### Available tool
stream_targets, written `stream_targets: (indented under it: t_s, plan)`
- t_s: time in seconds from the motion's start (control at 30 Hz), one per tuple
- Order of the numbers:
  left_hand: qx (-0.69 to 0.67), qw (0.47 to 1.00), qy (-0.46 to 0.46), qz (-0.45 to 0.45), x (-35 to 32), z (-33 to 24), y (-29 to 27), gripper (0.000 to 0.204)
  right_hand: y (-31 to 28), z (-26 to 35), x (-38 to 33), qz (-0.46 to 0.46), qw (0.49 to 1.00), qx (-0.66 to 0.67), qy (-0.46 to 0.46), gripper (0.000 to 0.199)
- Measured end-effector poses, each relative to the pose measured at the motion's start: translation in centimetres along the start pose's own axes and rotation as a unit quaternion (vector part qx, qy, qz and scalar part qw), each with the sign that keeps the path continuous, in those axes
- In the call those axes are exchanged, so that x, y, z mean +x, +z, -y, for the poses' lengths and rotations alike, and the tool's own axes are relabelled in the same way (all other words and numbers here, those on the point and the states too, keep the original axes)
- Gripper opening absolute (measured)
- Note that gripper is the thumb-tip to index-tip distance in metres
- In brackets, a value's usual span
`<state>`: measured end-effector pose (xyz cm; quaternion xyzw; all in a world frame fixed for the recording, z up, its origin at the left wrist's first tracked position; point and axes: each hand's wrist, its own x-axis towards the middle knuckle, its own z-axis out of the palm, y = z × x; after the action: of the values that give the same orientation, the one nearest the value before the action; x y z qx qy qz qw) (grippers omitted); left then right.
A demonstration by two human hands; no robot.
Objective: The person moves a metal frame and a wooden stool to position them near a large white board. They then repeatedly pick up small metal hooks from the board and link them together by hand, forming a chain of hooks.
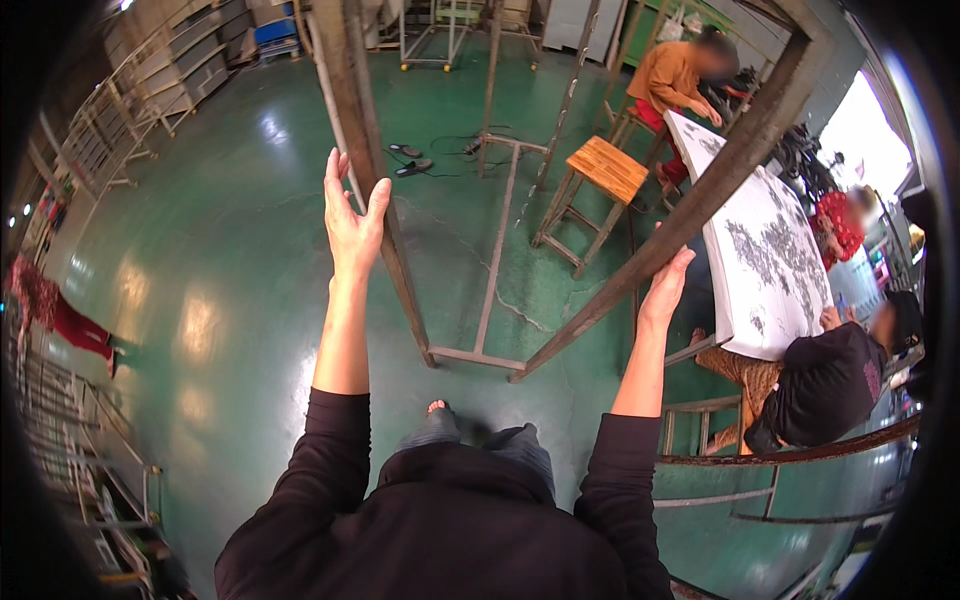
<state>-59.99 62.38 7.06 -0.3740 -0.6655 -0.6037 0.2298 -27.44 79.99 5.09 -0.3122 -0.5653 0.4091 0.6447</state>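
Observation:
A tall brown metal frame (365, 130) stands in front of me, its two long posts joined by a low crossbar near the floor. Against the left post rests my left hand (355, 225), fingers stretched upward and thumb apart. My right hand (665, 280) lies along the right-hand post (690, 205) with its fingers extended, not wrapped round it. Part of the right fingers is hidden by the post.
Right of the frame are a wooden-topped stool (607, 167) and a long white panel with dark patterns (765, 250), with several people around it. Shoes (413, 168) and cables lie on the green floor (230, 240). Another person (60, 305) stands far left, near metal racks (90, 430).

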Motion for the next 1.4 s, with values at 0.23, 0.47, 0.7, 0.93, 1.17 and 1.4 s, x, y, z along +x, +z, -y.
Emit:
stream_targets:
  t_s: [0.23, 0.47, 0.7, 0.93, 1.17, 1.4]
  plan:
    - [-0.179, 0.968, -0.174, -0.008, 1.2, 0.1, 3.1, 0.023, 0.4, 0.4, 1.3, -0.012, 0.992, 0.070, 0.102, 0.089]
    - [-0.185, 0.970, -0.146, -0.055, 1.2, -0.2, 3.4, 0.016, 2.2, 1.6, 1.4, -0.143, 0.983, 0.076, 0.086, 0.067]
    - [-0.163, 0.975, -0.146, -0.046, 1.4, 0.2, 3.0, 0.020, 2.9, 2.2, 1.3, -0.173, 0.978, 0.065, 0.098, 0.068]
    - [-0.182, 0.971, -0.148, -0.044, 1.7, 0.7, 2.7, 0.019, 3.5, 2.1, 0.9, -0.179, 0.975, 0.055, 0.116, 0.074]
    - [-0.180, 0.973, -0.138, -0.046, 2.2, 1.3, 2.0, 0.014, 4.6, 2.0, -0.5, -0.178, 0.975, 0.062, 0.119, 0.077]
    - [-0.205, 0.968, -0.134, -0.045, 3.5, 2.5, 1.6, 0.017, 5.8, 2.1, -1.2, -0.171, 0.975, 0.072, 0.124, 0.075]
